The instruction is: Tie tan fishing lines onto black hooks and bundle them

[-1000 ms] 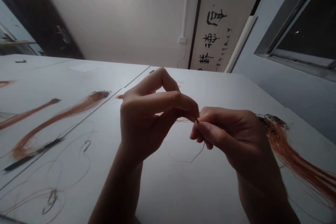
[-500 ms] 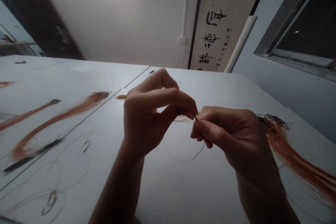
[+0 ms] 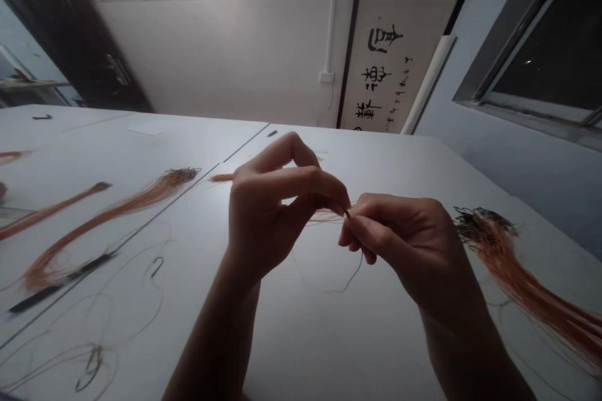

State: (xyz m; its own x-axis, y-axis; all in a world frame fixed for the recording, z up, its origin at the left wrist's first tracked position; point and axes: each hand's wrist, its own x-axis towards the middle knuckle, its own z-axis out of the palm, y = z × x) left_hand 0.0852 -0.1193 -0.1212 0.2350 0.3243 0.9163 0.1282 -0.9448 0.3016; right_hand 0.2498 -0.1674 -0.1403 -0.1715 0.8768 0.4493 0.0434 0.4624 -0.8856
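Observation:
My left hand [image 3: 275, 219] is raised over the white table with thumb and forefinger pinched together. My right hand [image 3: 399, 232] meets it, pinching too, and the fingertips of both almost touch. A tiny brownish end pokes out between them; most of it is hidden by the fingers. From the hands a thin fishing line [image 3: 339, 291] sags in a loose loop. Behind the fingers lie pale orange strands [image 3: 324, 216]. To the right of my right hand rests a bundle of dark fish hooks [image 3: 484, 225] on orange lines [image 3: 531, 288].
On the left lie more orange line bundles [image 3: 94, 225], a black strip [image 3: 61, 285], a loose hook [image 3: 157, 266] and a hook tangled in line [image 3: 91, 366]. A seam crosses the white table [image 3: 291, 351]. At the far left edge shows part of another person's hand [image 3: 2, 191].
Both hands keep the same pinch, with barely any shift between them. The view has tilted slightly, so the surroundings sit a little lower. Part of another person's hand has appeared at the left edge.

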